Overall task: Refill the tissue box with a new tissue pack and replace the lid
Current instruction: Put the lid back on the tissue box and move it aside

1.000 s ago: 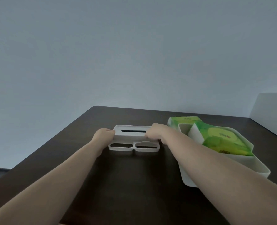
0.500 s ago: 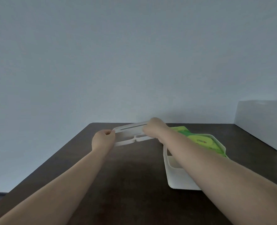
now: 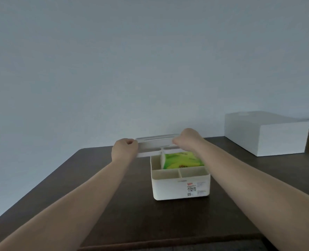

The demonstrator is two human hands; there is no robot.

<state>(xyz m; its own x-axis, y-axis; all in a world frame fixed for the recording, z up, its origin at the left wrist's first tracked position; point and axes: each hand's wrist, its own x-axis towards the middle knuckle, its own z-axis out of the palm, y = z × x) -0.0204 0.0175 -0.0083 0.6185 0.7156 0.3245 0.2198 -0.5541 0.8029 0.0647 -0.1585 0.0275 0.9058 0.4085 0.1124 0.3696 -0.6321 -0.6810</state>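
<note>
Centrally, the white box [image 3: 181, 187] stood on the dark table [image 3: 114, 205], its near wall bearing a small printed label [image 3: 191, 188] too blurred to read. Its top was open. Inside, the green pack [image 3: 182, 160] filled the large rear compartment, sitting tilted with its left end raised above the rim, while the two small front compartments, split by a short divider, showed only bare white walls.

Above the box's rear edge and out to its left hung the lid [image 3: 155, 144] — a flat white panel with a long narrow slot along its far side and two openings nearer the camera. It was off the box, clear of the table, and leaned a little, its near-left corner lower than the far edge. Whether its right part touched the pack could not be told.

The left hand [image 3: 125, 151] was curled closed round the lid's left end, fingers wrapped over the edge. The right hand [image 3: 188, 142] pinched the lid's right end from above, knuckles up and fingers closed on it, its forearm crossing in front of the box's right side and hiding part of the pack. Both bare forearms reached in from the bottom corners of the view.

Further out, a large plain white carton [image 3: 266, 134] lay at the right rear, well apart from the box — and behind everything rose a blank pale wall [image 3: 150, 60]
</note>
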